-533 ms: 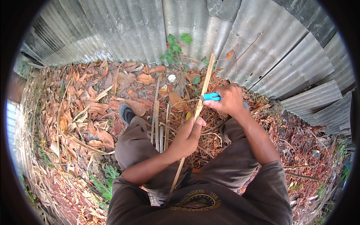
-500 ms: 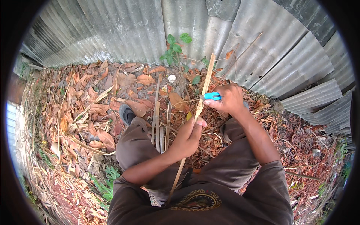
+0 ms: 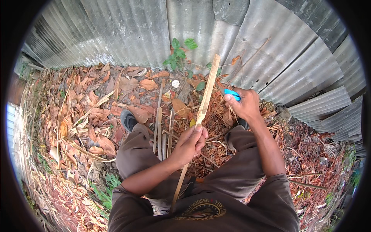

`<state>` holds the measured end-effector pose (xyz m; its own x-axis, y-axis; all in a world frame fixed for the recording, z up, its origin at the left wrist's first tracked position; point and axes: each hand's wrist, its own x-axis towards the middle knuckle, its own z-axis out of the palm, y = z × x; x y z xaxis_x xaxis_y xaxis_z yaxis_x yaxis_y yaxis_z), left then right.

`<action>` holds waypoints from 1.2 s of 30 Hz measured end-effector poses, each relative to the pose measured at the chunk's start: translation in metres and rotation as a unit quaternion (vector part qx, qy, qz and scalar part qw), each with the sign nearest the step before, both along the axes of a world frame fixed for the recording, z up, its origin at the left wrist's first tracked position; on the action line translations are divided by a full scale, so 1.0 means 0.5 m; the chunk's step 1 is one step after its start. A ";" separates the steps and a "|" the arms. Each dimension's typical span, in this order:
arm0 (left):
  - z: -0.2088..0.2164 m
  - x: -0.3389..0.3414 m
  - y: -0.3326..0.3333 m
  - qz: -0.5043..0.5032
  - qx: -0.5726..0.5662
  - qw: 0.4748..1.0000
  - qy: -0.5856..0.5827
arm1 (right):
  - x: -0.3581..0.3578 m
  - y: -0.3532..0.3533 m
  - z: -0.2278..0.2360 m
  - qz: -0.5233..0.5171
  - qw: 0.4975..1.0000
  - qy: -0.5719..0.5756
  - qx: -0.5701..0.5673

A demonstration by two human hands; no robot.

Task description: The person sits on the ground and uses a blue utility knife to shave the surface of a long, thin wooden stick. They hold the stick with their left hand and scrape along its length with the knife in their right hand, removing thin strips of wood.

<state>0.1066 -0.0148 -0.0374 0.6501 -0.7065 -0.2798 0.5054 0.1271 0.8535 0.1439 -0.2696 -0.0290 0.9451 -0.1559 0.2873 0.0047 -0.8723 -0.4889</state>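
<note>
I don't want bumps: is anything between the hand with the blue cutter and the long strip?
Nothing visible: there's just a gap between the right hand, holding the blue cutter, and the strip in the left hand.

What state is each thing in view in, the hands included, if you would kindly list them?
Left hand: closed around the wooden strip
Right hand: closed around the blue cutter
Wooden strip: held at a slant
Blue cutter: held, apart from the strip; blade state unclear
Loose strips: unheld, near the left leg
Dry leaves: brown, scattered
Green plant: in leaf
Corrugated sheets: standing, overlapping
</note>
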 end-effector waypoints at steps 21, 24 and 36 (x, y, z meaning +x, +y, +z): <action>0.001 0.025 -0.012 0.099 0.192 0.920 -0.327 | -0.017 0.076 0.019 0.103 0.991 -0.062 -0.062; 0.001 0.029 -0.009 0.081 0.223 0.906 -0.350 | -0.014 0.081 0.015 0.114 0.988 -0.060 -0.081; 0.004 0.024 -0.011 0.129 0.247 0.861 -0.426 | -0.010 0.088 0.003 0.125 0.979 -0.084 -0.140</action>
